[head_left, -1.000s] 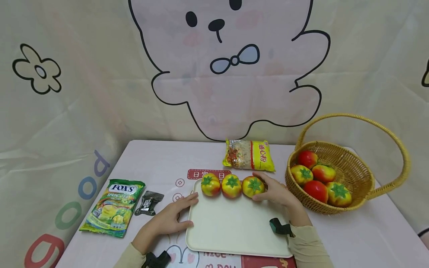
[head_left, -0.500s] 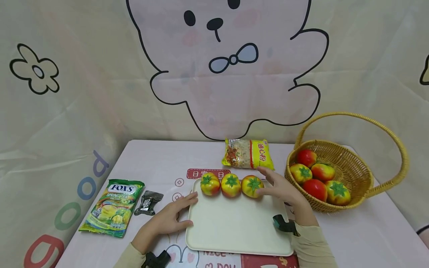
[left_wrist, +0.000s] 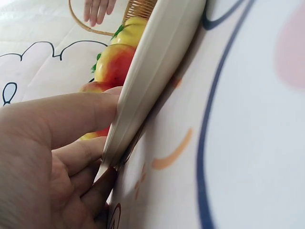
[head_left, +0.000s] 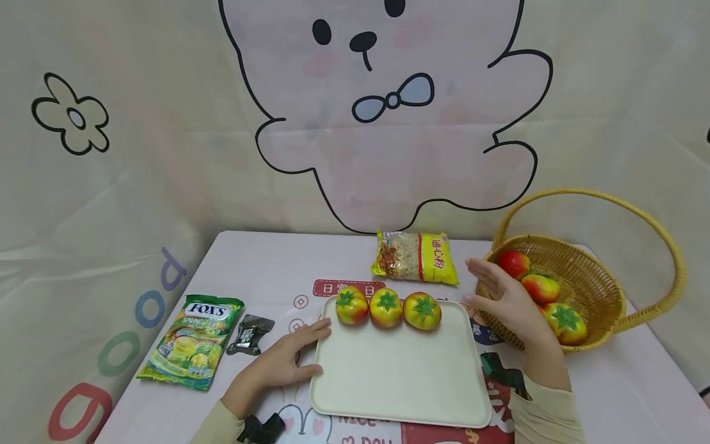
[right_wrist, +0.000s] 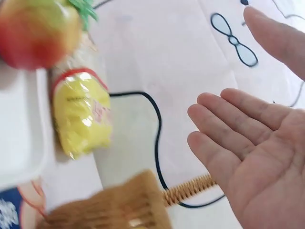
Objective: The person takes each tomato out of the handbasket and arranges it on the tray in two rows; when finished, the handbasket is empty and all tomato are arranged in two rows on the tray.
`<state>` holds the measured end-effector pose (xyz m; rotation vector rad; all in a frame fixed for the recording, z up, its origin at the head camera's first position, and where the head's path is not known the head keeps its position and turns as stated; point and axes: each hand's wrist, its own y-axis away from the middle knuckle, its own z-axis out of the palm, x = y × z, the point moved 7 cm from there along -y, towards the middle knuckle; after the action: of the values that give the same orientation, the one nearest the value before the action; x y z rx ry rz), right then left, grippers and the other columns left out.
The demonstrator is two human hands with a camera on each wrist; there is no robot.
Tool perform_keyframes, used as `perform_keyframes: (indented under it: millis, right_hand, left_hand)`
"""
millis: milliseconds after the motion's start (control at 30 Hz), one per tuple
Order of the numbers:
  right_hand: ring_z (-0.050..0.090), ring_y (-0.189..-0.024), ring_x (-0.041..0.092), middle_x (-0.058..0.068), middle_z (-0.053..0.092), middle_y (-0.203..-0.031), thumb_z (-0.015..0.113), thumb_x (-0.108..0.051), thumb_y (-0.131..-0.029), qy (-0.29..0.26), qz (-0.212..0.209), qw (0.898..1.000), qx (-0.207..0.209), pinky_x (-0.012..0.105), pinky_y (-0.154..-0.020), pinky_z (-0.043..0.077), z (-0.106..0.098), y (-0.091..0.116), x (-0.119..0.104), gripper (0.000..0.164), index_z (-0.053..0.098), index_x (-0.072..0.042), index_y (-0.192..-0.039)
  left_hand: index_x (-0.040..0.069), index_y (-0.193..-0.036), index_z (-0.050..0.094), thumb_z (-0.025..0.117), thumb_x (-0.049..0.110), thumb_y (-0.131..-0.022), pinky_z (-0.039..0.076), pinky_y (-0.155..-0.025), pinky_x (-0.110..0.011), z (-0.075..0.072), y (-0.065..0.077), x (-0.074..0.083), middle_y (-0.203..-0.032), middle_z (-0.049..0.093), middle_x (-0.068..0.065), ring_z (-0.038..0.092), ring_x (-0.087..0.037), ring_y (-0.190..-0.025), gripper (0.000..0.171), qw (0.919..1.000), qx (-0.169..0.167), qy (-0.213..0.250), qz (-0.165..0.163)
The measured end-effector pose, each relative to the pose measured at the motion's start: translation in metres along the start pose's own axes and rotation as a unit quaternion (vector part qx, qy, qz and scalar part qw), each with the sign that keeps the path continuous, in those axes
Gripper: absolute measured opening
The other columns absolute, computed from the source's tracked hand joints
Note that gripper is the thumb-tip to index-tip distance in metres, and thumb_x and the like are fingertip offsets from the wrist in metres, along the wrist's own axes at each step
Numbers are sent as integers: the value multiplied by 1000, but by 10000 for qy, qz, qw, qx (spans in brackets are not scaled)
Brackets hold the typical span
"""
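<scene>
A cream tray (head_left: 399, 376) lies on the table, with a row of three red-and-yellow round fruits with green star-shaped tops (head_left: 386, 308) along its far edge. My left hand (head_left: 283, 361) rests at the tray's left rim, thumb and fingers spread. In the left wrist view its thumb (left_wrist: 81, 114) touches the rim from the side. My right hand (head_left: 516, 305) hovers between tray and wicker basket (head_left: 593, 277), in front of the basket's left side. It holds nothing; the right wrist view shows its bare palm (right_wrist: 267, 157). More red-and-yellow fruits (head_left: 566, 323) lie in the basket, some hidden behind the hand.
A yellow-ended clear food bag (head_left: 413, 256) lies behind the tray. To the left are a green FOX'S candy bag (head_left: 194, 339) and a small black wrapped packet (head_left: 251, 335). The basket's tall handle (head_left: 660, 234) arches up at the right. A printed cloth backdrop (head_left: 183, 154) hangs behind.
My right hand has let go of the rightmost fruit on the tray and moved right to the basket. The left hand stays at the rim, and the fruits keep their places.
</scene>
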<state>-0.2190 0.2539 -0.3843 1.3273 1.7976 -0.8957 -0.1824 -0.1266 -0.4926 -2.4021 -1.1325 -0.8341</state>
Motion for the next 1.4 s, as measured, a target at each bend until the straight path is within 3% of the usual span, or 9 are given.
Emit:
perform_keyframes:
  millis: [133,367,433,633,700,800,900,1133,1400]
  right_hand:
    - [41,-132,4,25,36,-146,63,-16,-91,208,-83,9989,420,-1,-94,35,-30,8,4,65,30,-3,-145]
    - [33,-139,27,23,31,-150,59,-24,-94,744,506,9944,559,-2,-90,35,-83,8,20,68,24,-8,-150]
    - [30,-139,32,25,29,-150,57,-24,-95,794,574,9941,461,-4,-90,33,-95,5,24,69,21,-5,-150]
    - [38,-134,22,27,28,-150,55,-31,-96,1055,892,9904,72,-3,-79,35,-118,-10,48,72,19,1,-149]
    - [39,-130,24,28,29,-149,54,-31,-96,1009,1020,9896,-67,4,-88,40,-122,-14,58,72,17,3,-148]
    - [32,-132,38,32,26,-148,53,-32,-96,875,1240,9879,-317,38,-109,38,-126,-17,71,75,14,5,-148]
    - [23,-132,50,34,23,-148,52,-35,-96,735,1504,9843,-556,71,-102,23,-127,-19,83,77,13,8,-148]
    - [17,-132,56,32,19,-150,52,-52,-92,1255,2288,9599,-1025,74,-96,24,-129,-17,106,89,13,2,-150]
    - [27,-127,57,39,21,-145,54,-46,-92,1353,2510,9451,-1597,67,-98,35,-124,-13,118,90,14,15,-144]
  left_hand:
    - [17,-142,45,67,44,-82,29,-113,-52,2,-2,0,-155,29,6,31,-24,-141,69,10000,-68,27,-18]
    - [15,-142,45,66,46,-83,28,-113,-51,1,-2,1,-155,30,4,32,-24,-141,70,9999,-22,-71,72]
    - [15,-142,45,66,46,-83,29,-113,-52,0,-2,1,-155,30,4,32,-24,-141,70,9999,-16,-83,57]
    - [14,-141,47,67,44,-82,29,-112,-52,-1,3,2,-154,33,3,33,-24,-140,69,10000,36,-85,15]
    - [13,-141,47,67,43,-82,29,-112,-52,-1,4,2,-154,33,2,34,-24,-140,69,10000,53,-72,26]
    - [13,-140,47,67,42,-82,29,-112,-53,-1,4,3,-153,34,2,34,-24,-140,68,9999,68,-69,32]
    - [13,-141,47,67,43,-82,29,-112,-52,0,3,2,-153,33,2,34,-24,-139,68,10000,52,-74,10]
    - [16,-142,46,66,46,-83,28,-113,-51,0,1,1,-154,31,6,32,-23,-141,69,9999,-10,-48,-104]
    - [17,-142,45,66,48,-82,28,-113,-51,0,-1,-1,-155,29,7,31,-24,-141,71,9999,-15,-19,-117]
